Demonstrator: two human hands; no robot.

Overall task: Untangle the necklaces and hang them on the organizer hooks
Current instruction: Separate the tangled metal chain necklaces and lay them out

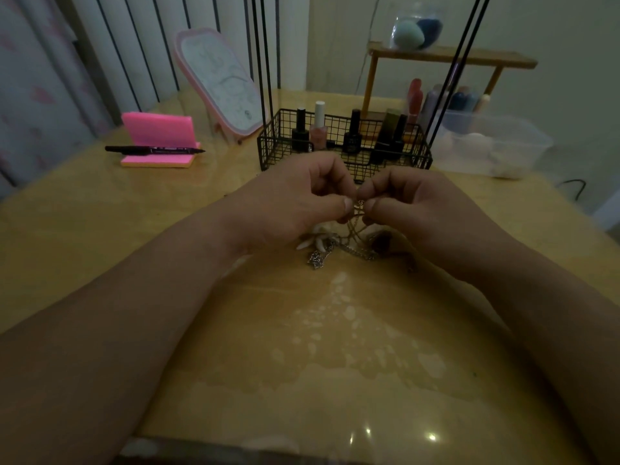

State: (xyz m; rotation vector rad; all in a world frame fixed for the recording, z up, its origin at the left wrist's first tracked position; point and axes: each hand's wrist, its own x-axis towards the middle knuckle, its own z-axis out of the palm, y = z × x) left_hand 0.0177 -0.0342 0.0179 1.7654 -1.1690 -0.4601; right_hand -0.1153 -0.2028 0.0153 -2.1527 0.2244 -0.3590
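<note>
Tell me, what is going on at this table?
A person is untangling necklaces. The left hand and the right hand each pinch a chain at one knot, above the table. The rest of the chains lie on the wood beneath. The black wire organizer stands behind; nothing hangs on the part in view.

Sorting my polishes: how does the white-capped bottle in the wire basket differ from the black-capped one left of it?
The white-capped bottle has a clear body showing pink polish; the black-capped bottle is dark all over. Its white cap reaches higher than the black cap. Both stand upright in the wire basket.
</note>
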